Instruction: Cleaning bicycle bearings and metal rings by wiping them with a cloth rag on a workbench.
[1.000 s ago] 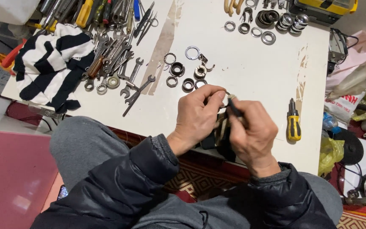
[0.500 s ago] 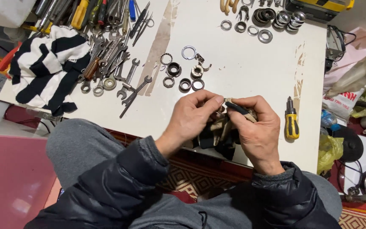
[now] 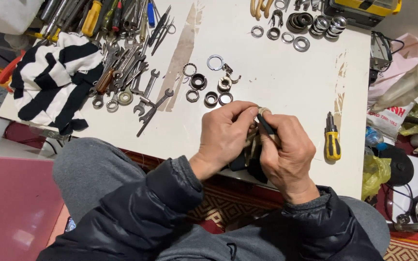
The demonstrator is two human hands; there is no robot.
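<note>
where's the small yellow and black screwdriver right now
In the head view, the yellow and black screwdriver lies on the white table to the right of the person's right hand, apart from it and near the table's right edge.

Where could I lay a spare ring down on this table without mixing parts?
Bare white top lies between the ring cluster and the yellow screwdriver, below the upper rings. The wrench pile by the striped cloth is crowded.

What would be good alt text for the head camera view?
Two hands, left hand and right hand, work a small ring-shaped part with a thin dark tool above a white table strewn with wrenches, metal rings and a yellow-handled screwdriver.
</note>
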